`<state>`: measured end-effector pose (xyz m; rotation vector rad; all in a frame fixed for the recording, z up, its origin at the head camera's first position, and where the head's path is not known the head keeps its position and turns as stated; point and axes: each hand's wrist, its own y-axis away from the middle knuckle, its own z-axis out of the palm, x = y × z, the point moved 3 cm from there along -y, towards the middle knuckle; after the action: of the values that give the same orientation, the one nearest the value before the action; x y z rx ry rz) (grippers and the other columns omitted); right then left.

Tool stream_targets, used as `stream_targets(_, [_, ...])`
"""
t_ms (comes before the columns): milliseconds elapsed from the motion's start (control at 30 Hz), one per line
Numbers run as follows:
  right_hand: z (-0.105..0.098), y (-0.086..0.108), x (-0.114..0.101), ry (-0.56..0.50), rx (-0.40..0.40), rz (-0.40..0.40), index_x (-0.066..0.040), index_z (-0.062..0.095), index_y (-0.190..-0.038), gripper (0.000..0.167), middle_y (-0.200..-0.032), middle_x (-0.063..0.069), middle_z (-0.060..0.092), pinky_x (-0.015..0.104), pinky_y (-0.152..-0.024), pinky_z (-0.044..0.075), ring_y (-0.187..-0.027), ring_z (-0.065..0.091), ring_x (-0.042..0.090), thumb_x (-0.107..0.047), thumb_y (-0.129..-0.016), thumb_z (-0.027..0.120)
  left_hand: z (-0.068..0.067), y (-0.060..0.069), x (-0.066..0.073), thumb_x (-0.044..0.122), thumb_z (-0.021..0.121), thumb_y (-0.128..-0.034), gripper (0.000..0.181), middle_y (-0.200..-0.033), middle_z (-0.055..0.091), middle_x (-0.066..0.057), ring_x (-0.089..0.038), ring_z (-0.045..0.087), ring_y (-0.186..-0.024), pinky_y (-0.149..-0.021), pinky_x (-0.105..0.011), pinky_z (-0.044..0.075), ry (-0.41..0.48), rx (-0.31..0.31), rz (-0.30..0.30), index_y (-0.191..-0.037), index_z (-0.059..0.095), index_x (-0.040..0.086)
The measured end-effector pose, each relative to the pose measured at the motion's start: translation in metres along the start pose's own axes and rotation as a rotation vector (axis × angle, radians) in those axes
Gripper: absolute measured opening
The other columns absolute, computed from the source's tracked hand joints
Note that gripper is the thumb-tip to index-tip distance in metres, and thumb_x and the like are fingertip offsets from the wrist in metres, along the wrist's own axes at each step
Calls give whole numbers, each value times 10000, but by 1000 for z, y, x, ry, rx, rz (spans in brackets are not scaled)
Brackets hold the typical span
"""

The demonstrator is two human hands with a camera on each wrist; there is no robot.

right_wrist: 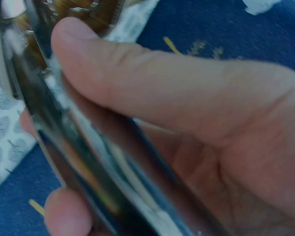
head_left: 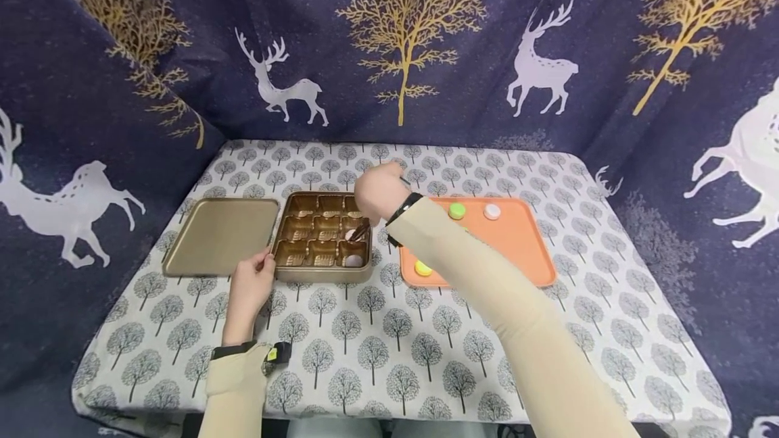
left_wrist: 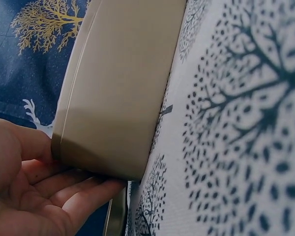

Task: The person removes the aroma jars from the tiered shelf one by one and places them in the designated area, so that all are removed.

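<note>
My right hand (head_left: 382, 191) grips metal tongs (right_wrist: 113, 162), thumb on one side and fingers on the other. The tongs' tips reach into the right column of a gold box (head_left: 322, 276) with a brown compartment insert. By the tips lies a pale pink macaron (head_left: 349, 235) in the middle-row compartment; whether they touch it, I cannot tell. A mauve macaron (head_left: 353, 261) sits in the front right compartment. At the box's front left corner rests my left hand (head_left: 252, 282). In the left wrist view, its thumb touches the rim and its fairly straight fingers touch the side wall.
Left of the box lies a flat gold lid (head_left: 222, 235). An orange tray (head_left: 517, 249) on the right carries a green macaron (head_left: 457, 211), a white macaron (head_left: 492, 211) and a yellow macaron (head_left: 422, 268); my right forearm hides part of it. A tree-patterned cloth (head_left: 389, 357) covers the table.
</note>
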<state>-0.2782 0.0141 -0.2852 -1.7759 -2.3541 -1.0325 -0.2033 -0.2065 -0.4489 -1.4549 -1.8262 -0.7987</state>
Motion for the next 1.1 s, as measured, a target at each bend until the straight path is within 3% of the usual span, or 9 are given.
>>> stream_targets(167, [12,-6,-3,-28,65,48,-213,686,-1117,268,-986,-32,609,258,-673,419,-790,504,123,-380,-910,655,1,0,1,163,395,-1023,444,-1418,474,-279,-439,434,-1337,-1083,-545,377,-3,6,3,-1416,460,-34])
stream_targets(267, [19,-7,-4,-29,121,63,-187,694,-1033,208,-874,-30,589,245,-570,388,-685,489,117,-340,-926,601,0,0,1,166,392,-1023,448,-1411,479,-286,-444,431,-1337,-1093,-552,364,-6,5,-4,-1422,456,-27])
stream_targets(467, [29,-8,-4,-13,224,-18,-167,645,-855,222,-784,-35,567,269,-571,445,-693,501,112,-386,-892,648,0,1,2,162,393,-1024,450,-1425,460,-287,-444,409,-1353,-1117,-541,338,2,-16,-16,-1425,443,-37])
stream_targets(567, [31,-6,0,-4,295,-74,-185,515,-685,260,-684,-45,466,249,-534,394,-647,432,105,-292,-894,628,0,1,2,158,398,-1024,447,-1429,453,-287,-447,411,-1352,-1108,-546,348,4,-17,-13,-1423,443,-39])
stream_targets(667, [33,-6,4,5,357,-117,-200,422,-623,305,-652,-49,436,251,-554,432,-622,400,107,-205,-876,592,-1,1,1,161,399,-1025,447,-1430,454,-285,-447,419,-1347,-1092,-550,365,3,-11,-13,-1425,443,-34])
stream_targets(800, [34,-4,6,-8,380,-134,-200,474,-643,243,-689,-45,491,304,-655,529,-639,437,114,-176,-851,598,-1,1,-1,163,396,-1025,448,-1419,464,-288,-444,419,-1347,-1099,-550,357,3,-4,-13,-1426,445,-32])
stream_targets(1100, [25,11,13,-30,368,-118,-179,631,-793,64,-789,-24,581,314,-548,517,-685,519,120,-170,-840,588,0,1,-1,163,392,-1027,448,-1434,448,-288,-445,427,-1341,-1099,-551,360,13,-12,-8,-1424,445,-39])
